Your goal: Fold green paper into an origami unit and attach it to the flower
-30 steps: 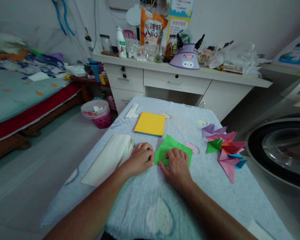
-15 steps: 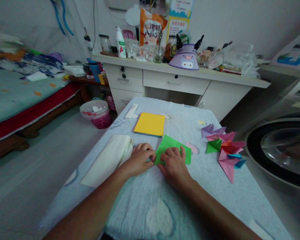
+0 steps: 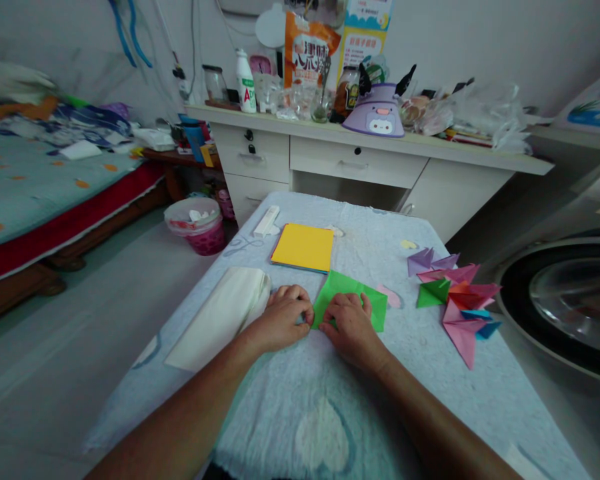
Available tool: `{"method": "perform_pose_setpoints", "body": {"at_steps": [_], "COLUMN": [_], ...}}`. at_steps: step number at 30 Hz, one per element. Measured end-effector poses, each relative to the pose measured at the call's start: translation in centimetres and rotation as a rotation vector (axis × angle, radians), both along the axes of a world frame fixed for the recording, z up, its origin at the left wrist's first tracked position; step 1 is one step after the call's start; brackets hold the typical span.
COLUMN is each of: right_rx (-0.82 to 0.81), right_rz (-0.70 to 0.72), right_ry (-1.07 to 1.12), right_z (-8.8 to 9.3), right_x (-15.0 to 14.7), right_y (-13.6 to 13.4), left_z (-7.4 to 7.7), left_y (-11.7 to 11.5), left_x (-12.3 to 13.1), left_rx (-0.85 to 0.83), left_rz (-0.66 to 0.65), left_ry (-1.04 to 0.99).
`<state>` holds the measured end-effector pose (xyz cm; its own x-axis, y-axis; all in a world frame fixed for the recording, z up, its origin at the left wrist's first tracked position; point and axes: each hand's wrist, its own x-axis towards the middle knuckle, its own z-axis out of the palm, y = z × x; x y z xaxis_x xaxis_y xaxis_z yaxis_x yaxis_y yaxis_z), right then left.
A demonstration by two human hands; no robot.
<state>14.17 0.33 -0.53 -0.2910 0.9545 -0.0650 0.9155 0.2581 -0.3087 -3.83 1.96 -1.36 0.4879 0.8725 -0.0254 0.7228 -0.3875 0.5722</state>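
Observation:
A green sheet of origami paper (image 3: 337,283), partly folded, lies on the cloth-covered table in front of me. My left hand (image 3: 287,317) has its fingers curled and closed at the paper's left corner. On top of the sheet rests my right hand (image 3: 353,327), thumb and fingers drawn together near the lower left edge, covering part of the fold. Just beyond the green paper is a stack of square paper (image 3: 303,247) with a yellow sheet uppermost. Folded paper pieces (image 3: 455,290) in pink, purple, green, orange and blue sit in a group at the right.
A white folded bundle (image 3: 220,317) lies beside my left forearm. Toward the table's far left stands a small white box (image 3: 267,221). Behind is a white desk (image 3: 253,157) crowded with jars, a bottle and bags. A pink bin (image 3: 203,233) and a washing machine (image 3: 575,287) flank the table.
The view has shifted slightly. My right thumb has drawn in closer to the fingers on the green paper; my left hand stays at the corner.

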Motion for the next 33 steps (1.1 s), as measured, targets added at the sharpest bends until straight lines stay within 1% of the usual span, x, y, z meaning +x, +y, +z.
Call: {"method": "perform_pose_setpoints", "body": {"at_steps": [10, 21, 30, 33], "right_rx": [0.036, 0.062, 0.088, 0.109], "right_rz": [0.001, -0.012, -0.001, 0.015], "right_ry": [-0.027, -0.02, -0.052, -0.066], "right_z": [-0.1, -0.1, -0.5, -0.7], "right_x": [-0.1, -0.1, -0.1, -0.1], "right_y": [0.0, 0.0, -0.2, -0.3], "left_z": [0.3, -0.3, -0.3, -0.2], "left_y": [0.0, -0.2, -0.2, -0.2], "left_x": [0.1, 0.8, 1.5, 1.3], "left_rx": [-0.005, 0.062, 0.023, 0.009], "left_rz": [0.01, 0.075, 0.13, 0.126], "left_ry": [0.012, 0.048, 0.07, 0.056]}}
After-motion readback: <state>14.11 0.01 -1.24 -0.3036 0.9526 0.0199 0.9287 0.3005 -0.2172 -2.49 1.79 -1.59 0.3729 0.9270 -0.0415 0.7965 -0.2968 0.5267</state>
